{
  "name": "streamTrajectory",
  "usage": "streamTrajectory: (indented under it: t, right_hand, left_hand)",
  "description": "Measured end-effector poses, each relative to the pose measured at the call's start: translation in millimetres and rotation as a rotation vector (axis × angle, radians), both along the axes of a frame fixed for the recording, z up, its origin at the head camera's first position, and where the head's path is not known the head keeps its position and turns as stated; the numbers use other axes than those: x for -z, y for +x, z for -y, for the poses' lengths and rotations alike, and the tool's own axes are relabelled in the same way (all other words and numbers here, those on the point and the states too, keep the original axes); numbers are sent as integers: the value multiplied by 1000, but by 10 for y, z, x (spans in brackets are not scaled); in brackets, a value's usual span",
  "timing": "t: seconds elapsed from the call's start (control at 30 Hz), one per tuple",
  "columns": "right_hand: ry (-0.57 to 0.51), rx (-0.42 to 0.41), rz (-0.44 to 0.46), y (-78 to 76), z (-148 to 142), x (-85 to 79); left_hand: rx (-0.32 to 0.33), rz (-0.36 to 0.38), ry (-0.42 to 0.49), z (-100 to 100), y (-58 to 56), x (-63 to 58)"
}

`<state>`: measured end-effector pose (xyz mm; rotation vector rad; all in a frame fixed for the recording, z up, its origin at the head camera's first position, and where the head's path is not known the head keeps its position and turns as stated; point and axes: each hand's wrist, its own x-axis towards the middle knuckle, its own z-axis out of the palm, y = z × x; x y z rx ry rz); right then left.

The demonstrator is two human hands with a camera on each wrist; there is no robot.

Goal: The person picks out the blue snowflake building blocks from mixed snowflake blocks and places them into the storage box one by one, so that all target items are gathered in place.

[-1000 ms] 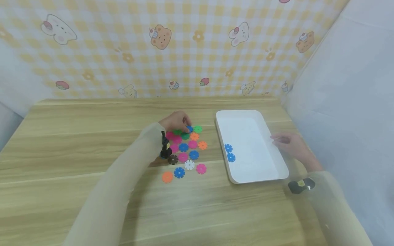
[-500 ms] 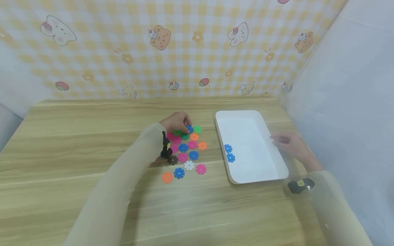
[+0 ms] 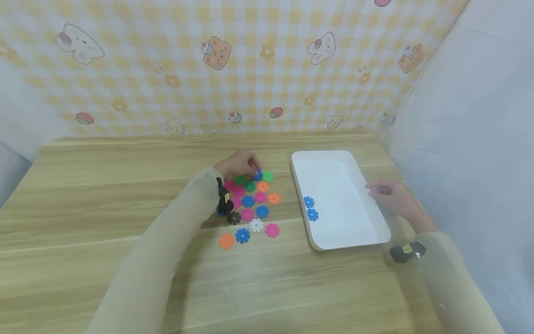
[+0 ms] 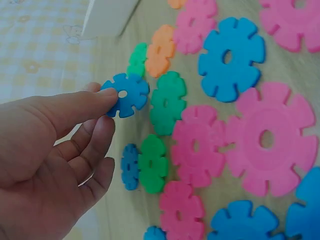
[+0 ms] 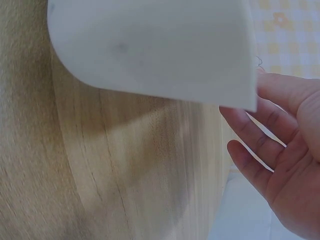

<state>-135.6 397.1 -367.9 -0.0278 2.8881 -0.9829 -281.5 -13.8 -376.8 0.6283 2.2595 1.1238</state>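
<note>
Thumb and fingers of my left hand (image 3: 238,164) pinch a blue snowflake disc (image 4: 127,95) by its edge, over the far end of a spread of such discs. Close by lie a light green disc (image 3: 268,176), a darker green disc (image 4: 168,103) and an orange disc (image 4: 160,50). At the right, my right hand (image 3: 392,197) pinches the right wall of a white tray (image 3: 346,243): the thumb is over the rim and the fingers are outside, as the right wrist view shows. Two blue discs (image 3: 312,214) lie inside the tray along its left wall.
Pink, blue, orange, white and brown discs cover the middle of the wooden table (image 3: 125,185), some overlapping. The nearest are an orange disc (image 3: 226,241) and a pink disc (image 3: 272,230). A checked cloth (image 3: 267,69) hangs behind, a white sheet (image 3: 471,139) at the right.
My left hand has shifted slightly up and to the right, the blue snowflake disc between its fingertips. The right hand and the tray stay put.
</note>
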Motion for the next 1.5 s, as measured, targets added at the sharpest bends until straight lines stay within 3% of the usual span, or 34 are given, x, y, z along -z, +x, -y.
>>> streamTrajectory:
  t: [0.33, 0.77, 0.97, 1.1, 1.27, 1.5]
  right_hand:
    - [0, -6, -18, 9, -20, 31]
    - [-5, -14, -29, 7, -28, 52]
    - [-5, -16, -23, 14, -29, 47]
    - [-4, -16, -28, 19, -19, 41]
    - [1, -17, -38, 9, -13, 43]
    - [-1, -9, -29, 2, -12, 35]
  left_hand:
    - [107, -130, -1, -107, -8, -132]
    - [233, -181, 135, -620, 211, -303]
    - [278, -236, 156, -887, 262, -238]
    - [274, -226, 172, -1026, 261, -149]
    - [255, -184, 180, -1125, 267, -87]
    - [225, -189, 161, -1171, 267, -72]
